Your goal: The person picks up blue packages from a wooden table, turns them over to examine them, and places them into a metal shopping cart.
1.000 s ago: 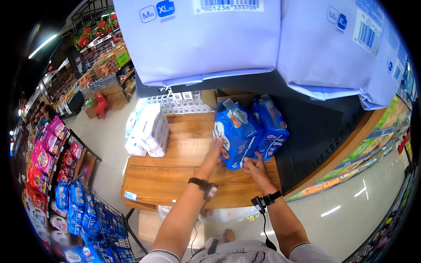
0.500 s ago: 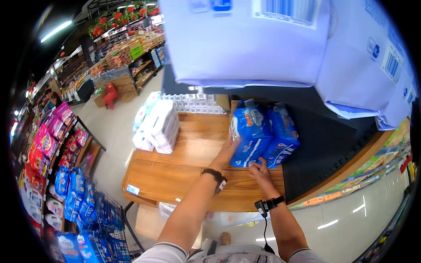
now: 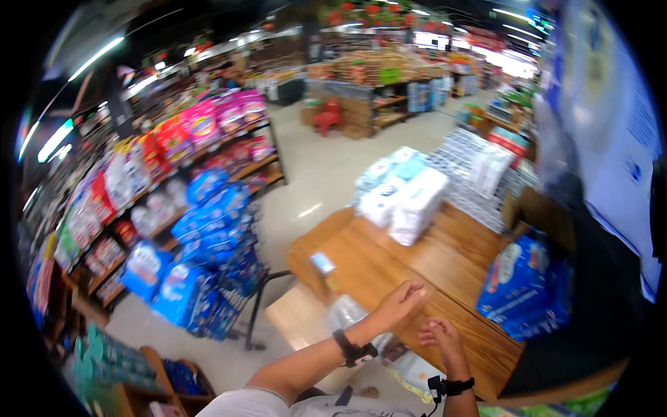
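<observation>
My left hand (image 3: 401, 303) hangs over the front of the wooden table (image 3: 333, 243), its fingers curled together and nothing seen in them. Close by to the right is my right hand (image 3: 442, 338), with loosely bent fingers apart and holding nothing. Two blue plastic-wrapped packs stand side by side at the table's right; the nearer blue pack (image 3: 513, 281) is out of reach of both hands. Farther back, a group of white wrapped packs (image 3: 417, 201) sits at the table's far left edge. Both wrists wear black straps.
A shopping cart (image 3: 240, 278) heaped with blue packs (image 3: 208, 222) stands at left, before a shelf of colourful bags (image 3: 170, 142). Large white packages (image 3: 618, 153) rise at the right above a black surface (image 3: 583, 333). A red stool (image 3: 327, 118) stands across the aisle.
Both hands have come off the blue packs, which stay on the table. The view has swung left, bringing the cart and shelf farther into sight.
</observation>
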A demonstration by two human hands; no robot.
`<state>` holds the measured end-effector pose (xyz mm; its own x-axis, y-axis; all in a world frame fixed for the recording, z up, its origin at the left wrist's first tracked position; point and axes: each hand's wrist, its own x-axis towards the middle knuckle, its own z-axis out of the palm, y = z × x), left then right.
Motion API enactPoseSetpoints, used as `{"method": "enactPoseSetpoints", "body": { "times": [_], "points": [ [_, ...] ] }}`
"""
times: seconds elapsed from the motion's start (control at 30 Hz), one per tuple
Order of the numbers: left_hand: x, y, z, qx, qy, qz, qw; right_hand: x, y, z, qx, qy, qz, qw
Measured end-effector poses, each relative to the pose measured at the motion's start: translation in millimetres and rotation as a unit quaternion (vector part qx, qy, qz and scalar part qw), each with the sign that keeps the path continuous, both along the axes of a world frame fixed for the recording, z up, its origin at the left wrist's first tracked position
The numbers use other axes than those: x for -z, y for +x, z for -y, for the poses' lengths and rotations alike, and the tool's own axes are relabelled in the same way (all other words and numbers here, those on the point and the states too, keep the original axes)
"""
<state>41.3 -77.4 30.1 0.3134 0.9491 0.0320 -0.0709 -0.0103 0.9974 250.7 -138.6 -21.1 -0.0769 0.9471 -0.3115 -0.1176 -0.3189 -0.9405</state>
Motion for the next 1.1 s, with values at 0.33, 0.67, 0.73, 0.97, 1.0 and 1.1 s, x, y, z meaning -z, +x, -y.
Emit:
{"method": "enactPoseSetpoints", "body": {
  "times": [0.33,0.67,0.73,0.97,1.0,1.1],
  "points": [
    [6,-285,125,-0.329,0.024,-0.104,0.938,-5,-171,-31,-0.187,-0.008,0.005,0.982],
    [20,-502,270,-0.571,-0.017,-0.147,0.808,-13,-342,-20,-0.341,-0.021,0.025,0.940],
    [25,-556,291,-0.608,0.004,-0.161,0.777,-12,-365,-18,-0.357,-0.024,0.033,0.933],
    [-13,-732,320,-0.684,0.083,-0.411,0.597,-5,-422,-9,-0.387,-0.036,0.028,0.921],
    [-14,-749,320,-0.672,0.087,-0.473,0.563,-5,-428,-6,-0.388,-0.038,0.029,0.920],
    [-19,-783,311,-0.654,0.119,-0.521,0.535,-6,-439,2,-0.393,-0.041,0.036,0.918]
  ]
}}
